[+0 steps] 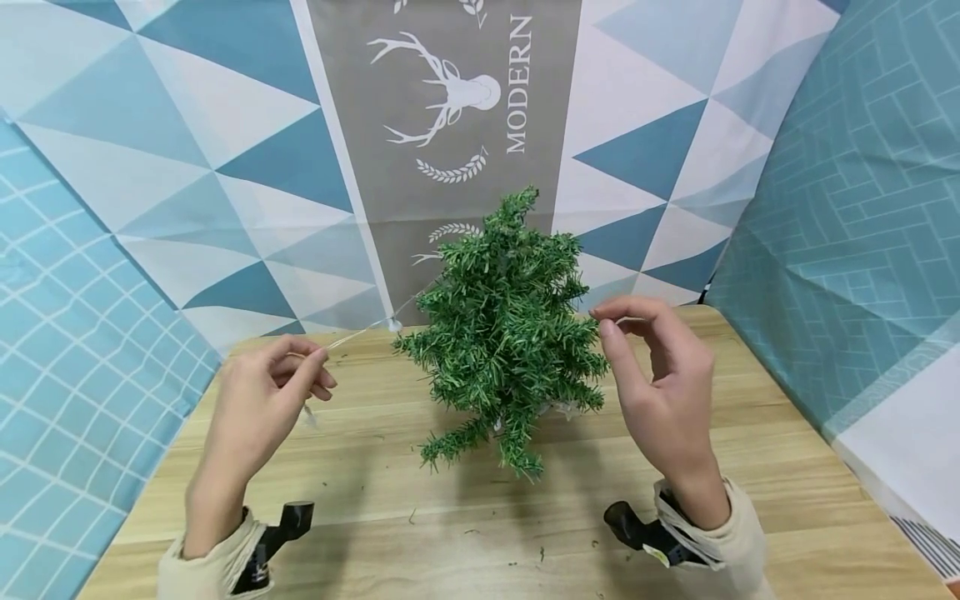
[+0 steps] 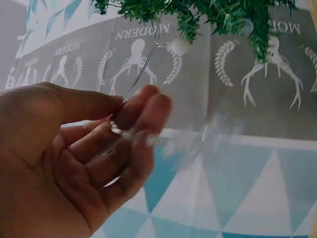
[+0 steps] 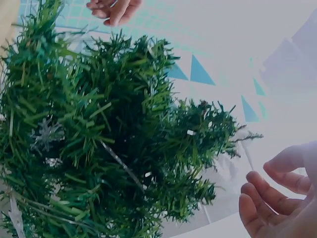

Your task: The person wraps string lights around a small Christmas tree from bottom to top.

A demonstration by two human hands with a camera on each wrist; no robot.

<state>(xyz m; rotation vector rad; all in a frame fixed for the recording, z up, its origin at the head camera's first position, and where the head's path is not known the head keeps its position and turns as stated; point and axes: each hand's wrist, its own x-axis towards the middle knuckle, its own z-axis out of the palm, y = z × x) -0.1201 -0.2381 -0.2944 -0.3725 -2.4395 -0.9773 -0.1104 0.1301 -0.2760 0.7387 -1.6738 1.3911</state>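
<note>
A small green artificial Christmas tree (image 1: 510, 325) stands upright on the table. My left hand (image 1: 273, 379), left of the tree, pinches a thin wire light string (image 2: 143, 68) between thumb and fingers. The string runs taut up to the branches, with a small white bulb (image 2: 181, 46) on it. Below the pinch dangles a clear ornament (image 1: 309, 415), blurred in the left wrist view. My right hand (image 1: 663, 379) is beside the tree's right edge, its fingers loosely bent and holding nothing. Among the branches sits a clear snowflake (image 3: 47, 135). The string's path behind the tree is hidden.
The wooden table (image 1: 420, 550) carries scattered green needle bits. Behind it hangs a patterned cloth (image 1: 255, 167) with triangles and a deer head. Blue tiled-pattern cloths enclose the left and right sides.
</note>
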